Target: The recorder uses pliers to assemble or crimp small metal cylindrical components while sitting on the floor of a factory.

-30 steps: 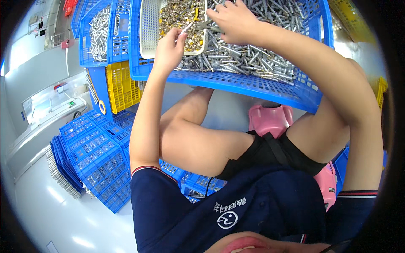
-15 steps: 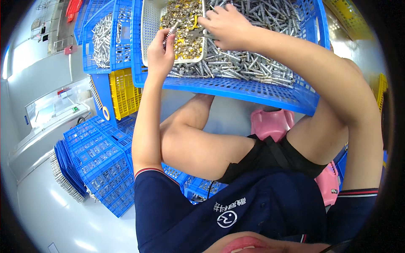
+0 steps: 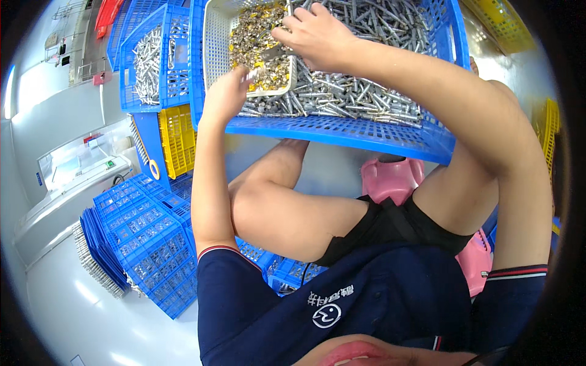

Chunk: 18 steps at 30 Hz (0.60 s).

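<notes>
A big blue crate point(image 3: 342, 131) rests across my knees, full of silver bolts point(image 3: 354, 91). Inside it stands a white basket point(image 3: 217, 49) holding small brass-coloured parts point(image 3: 256, 43). My left hand point(image 3: 227, 94) is at the basket's near corner, its fingertips pinched on a small silver part point(image 3: 250, 74). My right hand point(image 3: 317, 36) reaches over the basket's right rim, and a grey bolt point(image 3: 273, 53) sticks out from under its curled fingers.
A second blue crate with bolts point(image 3: 149, 61) stands at the upper left, with a yellow crate point(image 3: 177, 137) below it. Stacked blue crates point(image 3: 143, 238) fill the lower left floor. A pink stool point(image 3: 390, 177) is under me. More yellow crates point(image 3: 543, 131) stand on the right.
My left hand has drawn back a little toward the near corner of the white basket. My right hand has shifted slightly left over the basket's rim.
</notes>
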{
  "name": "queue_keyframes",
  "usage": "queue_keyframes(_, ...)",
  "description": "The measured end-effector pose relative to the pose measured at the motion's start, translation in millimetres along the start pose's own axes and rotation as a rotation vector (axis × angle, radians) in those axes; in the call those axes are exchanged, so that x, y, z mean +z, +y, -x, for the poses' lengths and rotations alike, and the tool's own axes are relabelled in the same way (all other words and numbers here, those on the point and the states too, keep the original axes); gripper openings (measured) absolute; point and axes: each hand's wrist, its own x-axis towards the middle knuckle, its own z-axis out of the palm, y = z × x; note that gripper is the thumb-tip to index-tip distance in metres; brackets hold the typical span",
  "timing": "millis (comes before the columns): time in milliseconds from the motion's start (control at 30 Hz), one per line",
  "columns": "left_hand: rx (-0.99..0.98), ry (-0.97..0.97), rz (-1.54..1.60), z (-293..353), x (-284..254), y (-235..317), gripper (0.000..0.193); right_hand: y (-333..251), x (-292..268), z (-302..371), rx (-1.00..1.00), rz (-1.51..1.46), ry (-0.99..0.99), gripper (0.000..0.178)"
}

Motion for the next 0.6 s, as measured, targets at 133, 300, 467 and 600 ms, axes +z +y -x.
queue_keyframes(133,-0.266,-0.085,-0.246,7,5,-29,0.027,6,-9,-3,0.096,-0.001,-0.048,0.05)
queue_keyframes(300,-0.294,0.156,-0.068,1,-2,-10,0.026,13,-5,-7,0.118,-0.043,-0.062,0.047)
queue_keyframes(467,-0.166,0.276,-0.01,11,6,-49,0.027,17,-5,-19,0.189,-0.316,-0.332,0.048)
queue_keyframes(600,-0.279,1.674,-0.179,-8,-98,43,0.019,37,-4,11,0.209,-0.229,-0.341,0.033)
